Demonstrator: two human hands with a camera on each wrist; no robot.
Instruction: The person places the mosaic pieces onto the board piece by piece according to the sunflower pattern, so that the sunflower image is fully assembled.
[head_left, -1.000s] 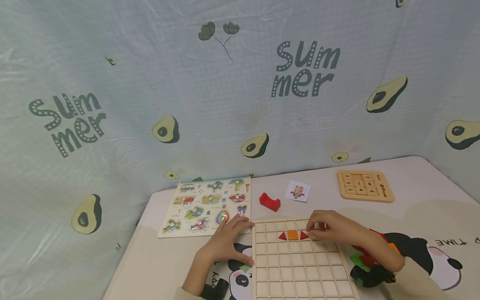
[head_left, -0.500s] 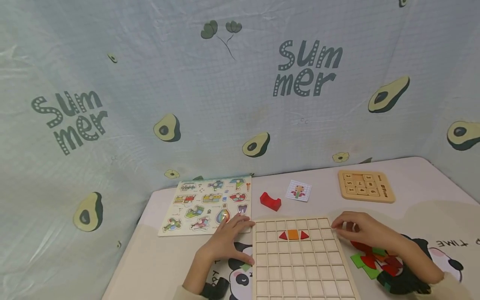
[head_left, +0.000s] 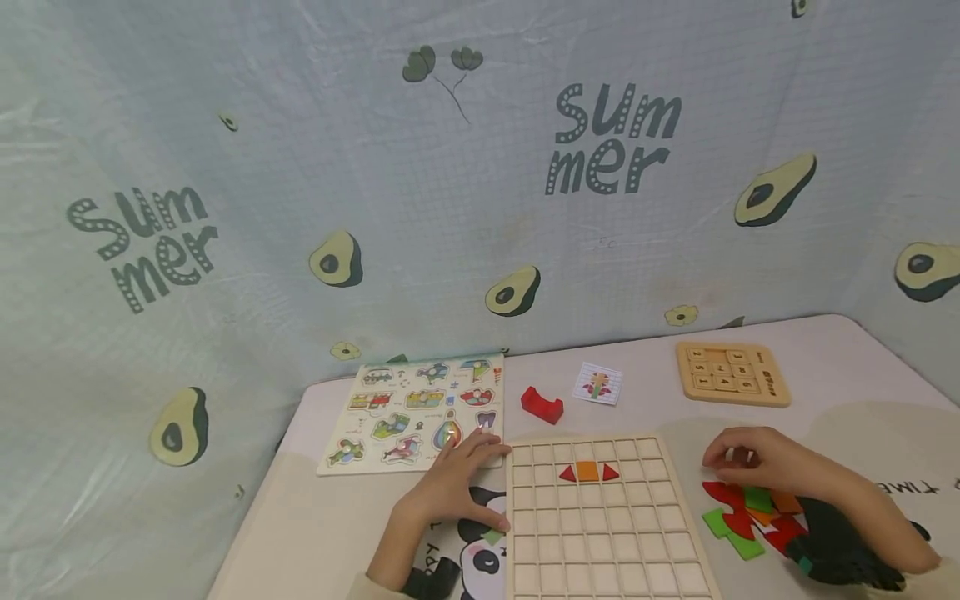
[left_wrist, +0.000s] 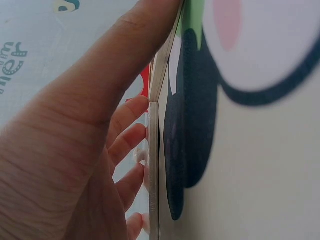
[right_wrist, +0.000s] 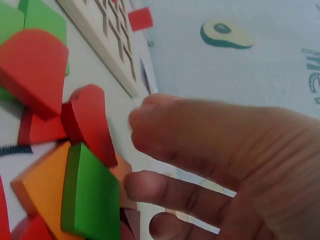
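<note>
A wooden grid board [head_left: 573,547] lies in front of me. Near its far side, an orange square tile [head_left: 587,472] sits in a row between two red triangular tiles [head_left: 611,472]. My left hand [head_left: 456,487] rests against the board's left edge, thumb and fingers spread apart along it; the left wrist view shows the fingertips right at that edge. Right of the board, my right hand [head_left: 761,460] hovers by a loose pile of red, green and orange pieces [head_left: 740,524]. Its fingers are loosely bent and hold nothing; in the right wrist view they are close to a green block [right_wrist: 92,192].
A picture puzzle board [head_left: 386,427] lies at the left, partly behind my left hand. Farther back are a red notched block [head_left: 542,406], a small pattern card [head_left: 597,383] and a wooden number puzzle [head_left: 731,373]. A printed curtain [head_left: 420,192] hangs behind the table.
My right hand has left the spot beside the right red triangle and moved right to the loose pile. The left hand stays at the board's edge.
</note>
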